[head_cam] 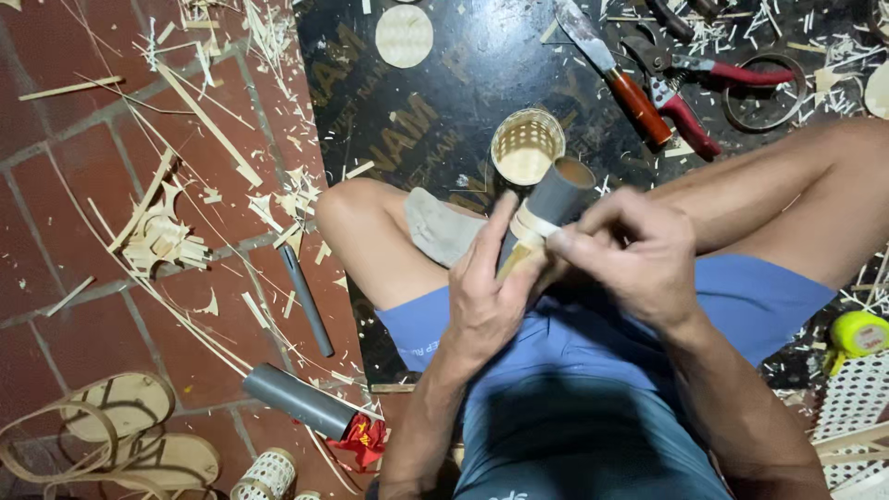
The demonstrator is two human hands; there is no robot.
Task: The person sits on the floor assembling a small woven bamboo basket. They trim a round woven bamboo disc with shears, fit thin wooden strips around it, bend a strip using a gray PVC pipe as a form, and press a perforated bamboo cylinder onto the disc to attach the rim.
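Hands meet at a grey pipe over the lap: left hand grips it from below, right hand pinches a bamboo strip wrapped around it, best kept taut, just below a woven cup.

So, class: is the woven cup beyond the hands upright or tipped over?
Upright: the woven cup stands on the dark board, round mouth open upward, its perforated base visible inside.

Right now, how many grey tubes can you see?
3. One grey tube is held in both hands over the lap; a thin one lies on the brick floor; a thick one lies nearer, by a red scrap. Shavings may hide more.
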